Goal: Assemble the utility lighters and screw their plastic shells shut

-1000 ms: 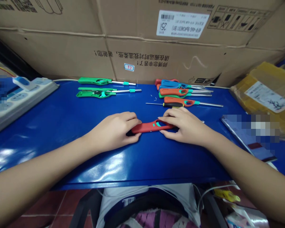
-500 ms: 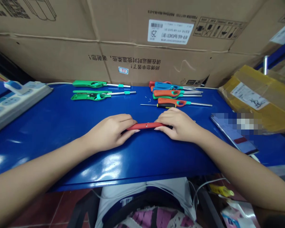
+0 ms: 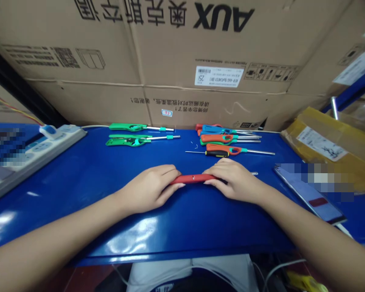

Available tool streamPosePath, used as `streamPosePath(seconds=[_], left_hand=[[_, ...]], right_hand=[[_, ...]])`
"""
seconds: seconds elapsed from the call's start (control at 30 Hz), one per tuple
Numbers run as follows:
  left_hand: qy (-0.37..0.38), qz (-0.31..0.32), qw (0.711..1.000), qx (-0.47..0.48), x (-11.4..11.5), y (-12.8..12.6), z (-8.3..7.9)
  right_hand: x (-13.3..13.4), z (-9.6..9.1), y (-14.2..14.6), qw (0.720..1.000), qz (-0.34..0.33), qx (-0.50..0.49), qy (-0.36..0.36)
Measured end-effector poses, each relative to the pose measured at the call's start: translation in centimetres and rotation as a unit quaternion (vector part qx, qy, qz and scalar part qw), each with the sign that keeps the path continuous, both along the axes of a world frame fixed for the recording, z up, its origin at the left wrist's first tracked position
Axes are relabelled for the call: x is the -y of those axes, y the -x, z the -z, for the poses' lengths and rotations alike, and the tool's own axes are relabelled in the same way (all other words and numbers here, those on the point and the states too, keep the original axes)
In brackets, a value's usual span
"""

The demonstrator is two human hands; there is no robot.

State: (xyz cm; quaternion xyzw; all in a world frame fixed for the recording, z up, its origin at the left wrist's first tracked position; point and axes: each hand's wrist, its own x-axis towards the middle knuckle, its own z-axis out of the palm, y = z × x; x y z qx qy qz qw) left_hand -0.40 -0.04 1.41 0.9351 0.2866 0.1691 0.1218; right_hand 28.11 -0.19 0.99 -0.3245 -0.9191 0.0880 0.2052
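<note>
A red long-nozzle lighter [image 3: 193, 179] lies on edge on the blue table [image 3: 79, 174], and both hands grip it. My left hand [image 3: 152, 188] is closed around its left end. My right hand [image 3: 234, 180] is closed around its right part, and the metal nozzle tip [image 3: 254, 173] sticks out past the fingers. Behind my right hand lies a pile of orange, blue and green lighters [image 3: 225, 138]. A small black-handled screwdriver [image 3: 207, 153] rests in front of that pile.
Two or three green lighters [image 3: 134, 134] lie at the back centre-left. A white power strip [image 3: 33, 148] sits at the left edge. A phone [image 3: 310, 194] and a yellow parcel [image 3: 328, 142] are at the right. Large cardboard boxes [image 3: 170, 61] wall off the back.
The red lighter has been rolled from lying flat, teal trigger showing, onto its narrow edge. Both hands stay on it. The camera has tilted up, showing more of the boxes.
</note>
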Motion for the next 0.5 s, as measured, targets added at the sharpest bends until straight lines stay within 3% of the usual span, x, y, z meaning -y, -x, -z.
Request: streamPosePath(seconds=[0.17,0.27,0.33,0.4,0.5], left_hand=[[0.099,-0.008,0.994,0.055,0.2,-0.2,0.2],[0.193,-0.036,0.974,0.112,0.4,-0.6,0.4],[0.309,-0.067,0.933,0.171,0.5,-0.9,0.5],[0.425,-0.093,0.869,0.233,0.4,-1.3,0.6],[0.512,-0.112,0.802,0.287,-0.1,-1.6,0.9]], right_hand=[[0.0,-0.2,0.0,1.000,0.013,0.007,0.006],[0.1,-0.4,0.0,1.000,0.024,0.009,0.010],[0.2,-0.4,0.0,0.999,0.032,0.004,0.005],[0.2,-0.2,-0.1,1.000,0.025,-0.002,-0.003],[0.1,0.3,-0.1,1.000,-0.007,-0.010,-0.002]])
